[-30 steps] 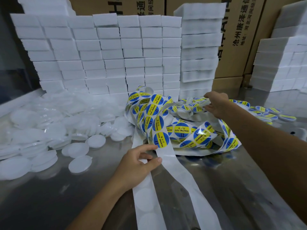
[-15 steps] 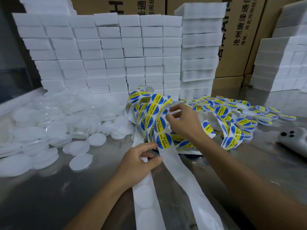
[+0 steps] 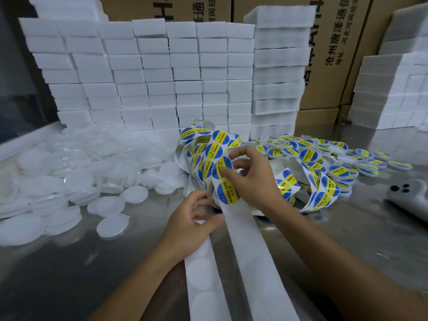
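Long white paper strip (image 3: 250,251) with round stickers on it lies on the shiny metal table (image 3: 69,274), right in front of you. Its long way runs from the near edge, close to your body, up and away to the middle of the table. The near part is bare white paper. A second bare strip (image 3: 201,279) lies just beside it on the left and runs the same way.

Your left hand (image 3: 192,225) sits on that second strip. Its fingers are curled. Its thumb and fingers hold the left edge of the long strip.

A little farther on, your right hand (image 3: 252,179) is at the first stickers. Thumb and first finger are close together and pinch one round blue and yellow sticker (image 3: 218,164). The other fingers are bent and loose.

Behind your hands the strip curls up into a messy heap (image 3: 203,144), with stickers facing all ways. To the right of it lie white lids with stickers on them (image 3: 347,163) and a grey gadget with three dark dots (image 3: 407,198). To the left is a big pile of plain white round lids (image 3: 69,181). At the back stand stacks of white foam blocks (image 3: 162,77), with brown cardboard boxes (image 3: 335,42) behind them.
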### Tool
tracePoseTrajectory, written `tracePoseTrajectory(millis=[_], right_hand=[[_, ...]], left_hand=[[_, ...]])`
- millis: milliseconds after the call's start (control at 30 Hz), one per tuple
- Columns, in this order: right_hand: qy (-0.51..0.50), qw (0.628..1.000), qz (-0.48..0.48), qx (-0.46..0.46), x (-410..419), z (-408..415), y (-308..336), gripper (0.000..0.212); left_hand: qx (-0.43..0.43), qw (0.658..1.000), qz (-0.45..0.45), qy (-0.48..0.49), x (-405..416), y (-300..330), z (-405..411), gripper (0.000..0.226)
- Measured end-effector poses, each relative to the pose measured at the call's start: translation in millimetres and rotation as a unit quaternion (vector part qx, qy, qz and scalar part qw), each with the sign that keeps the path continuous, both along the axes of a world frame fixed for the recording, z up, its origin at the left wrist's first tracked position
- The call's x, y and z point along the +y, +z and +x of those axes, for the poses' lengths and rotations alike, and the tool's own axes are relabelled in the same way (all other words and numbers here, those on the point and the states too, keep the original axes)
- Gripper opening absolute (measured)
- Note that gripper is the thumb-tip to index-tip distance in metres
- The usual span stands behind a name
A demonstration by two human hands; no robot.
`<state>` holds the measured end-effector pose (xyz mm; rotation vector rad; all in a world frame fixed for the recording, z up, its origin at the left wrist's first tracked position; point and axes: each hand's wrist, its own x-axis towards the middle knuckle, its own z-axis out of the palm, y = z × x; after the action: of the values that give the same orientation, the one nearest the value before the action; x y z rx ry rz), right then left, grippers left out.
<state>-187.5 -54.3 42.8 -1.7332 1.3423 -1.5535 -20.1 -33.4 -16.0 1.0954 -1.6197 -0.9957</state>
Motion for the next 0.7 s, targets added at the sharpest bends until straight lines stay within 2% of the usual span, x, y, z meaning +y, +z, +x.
tracePoseTrajectory(millis=[67, 167, 300, 400, 500, 633, 700], right_hand=[[0.037, 0.997, 0.007, -0.067, 2, 1, 1, 0.017], [0.103, 0.980, 0.066, -0.157, 5, 4, -2, 0.018], [0.150, 0.968, 0.079, -0.184, 7, 9, -5, 0.024], [0.146, 0.981, 0.056, -0.110, 10, 13, -10, 0.029], [0.113, 0.993, 0.013, 0.027, 13, 17, -16, 0.044], [0.079, 0.980, -0.078, 0.162, 17, 19, -21, 0.061], [0.063, 0.966, -0.118, 0.221, 19, 19, -20, 0.060]], left_hand=[[0.032, 0.999, -0.006, 0.004, 2, 2, 0, 0.041], [0.078, 0.997, -0.020, 0.007, 6, 6, -1, 0.030], [0.143, 0.989, -0.024, 0.036, 9, 11, 1, 0.025], [0.182, 0.983, -0.005, 0.038, 10, 14, 3, 0.022], [0.224, 0.973, 0.031, 0.049, 10, 17, 7, 0.019], [0.274, 0.957, 0.068, 0.072, 11, 22, 11, 0.012], [0.289, 0.951, 0.078, 0.082, 12, 23, 13, 0.020]])
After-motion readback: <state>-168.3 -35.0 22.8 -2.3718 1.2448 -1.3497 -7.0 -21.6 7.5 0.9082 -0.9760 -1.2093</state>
